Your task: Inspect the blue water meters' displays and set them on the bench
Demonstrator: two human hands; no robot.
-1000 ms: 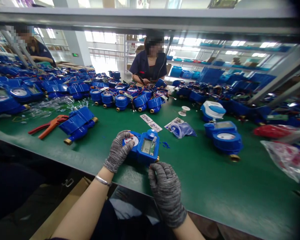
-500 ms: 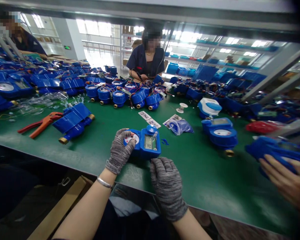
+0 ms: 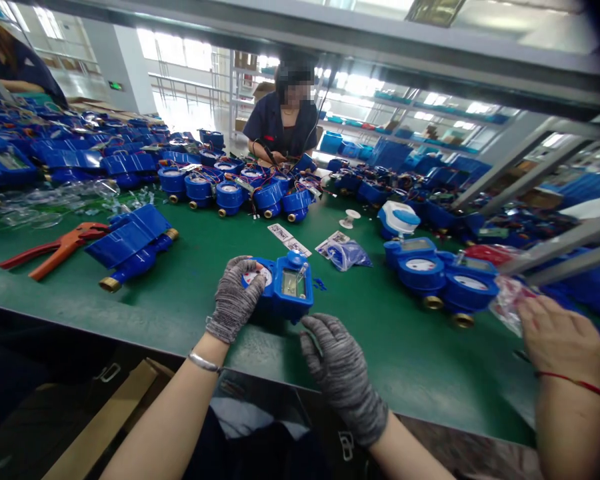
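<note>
My left hand (image 3: 236, 293), in a grey knitted glove, is closed around the round dial end of a blue water meter (image 3: 296, 305). The meter rests near the front of the green bench, its rectangular display window facing up and its small round cap raised. Just off the meter's lower right corner is my right hand (image 3: 343, 367), gloved alike, with the thumb apart from its bent fingers and nothing visible in it. Small blue pieces (image 3: 320, 285) lie beside the meter.
Orange-handled cutters (image 3: 63, 248) and a tilted blue meter (image 3: 133, 247) lie left. Printed labels (image 3: 289, 239), a bag of blue parts (image 3: 349, 255) and a white spool (image 3: 350, 219) sit beyond. Two meters (image 3: 423, 270) stand right, near a co-worker's bare hand (image 3: 563, 337). Another person (image 3: 283, 127) works opposite.
My right hand has drawn slightly away from the meter's corner, its thumb parting from the fingers. At right, the co-worker's hand has released a meter, which now stands beside another.
</note>
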